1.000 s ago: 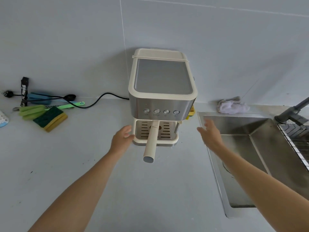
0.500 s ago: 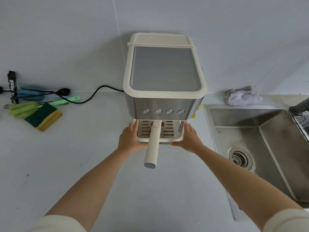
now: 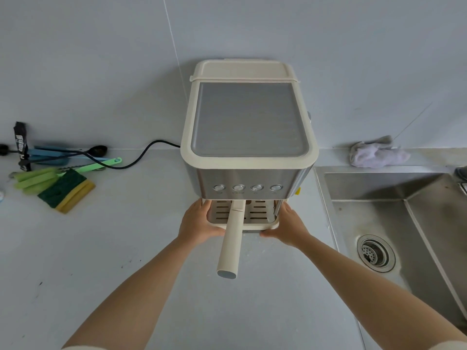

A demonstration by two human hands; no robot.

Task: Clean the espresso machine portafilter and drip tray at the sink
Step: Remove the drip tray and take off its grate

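- We note two bare forearms entering from the lower frame over the grey desk.
- We find the portafilter locked in the espresso machine at frame centre, its cream handle pointing toward the camera and lying between the hands, touched by neither.
- We record the left hand on the left front corner of the drip tray, its fingers closed around the tray's edge, thumb along the side.
- We record the right hand on the right front corner, fingers likewise curled under the tray's cream rim.
- The drip tray sits at the machine's base, slotted metal grate visible; we cannot tell whether it is fully seated.
- At right of frame, the steel sink lies just beside the machine, its drain uncovered.
- At left, a green-and-yellow sponge lies near green brushes.
- A black cord runs along the desk to the machine's rear.
- Upper right, a crumpled cloth rests behind the sink against the wall.
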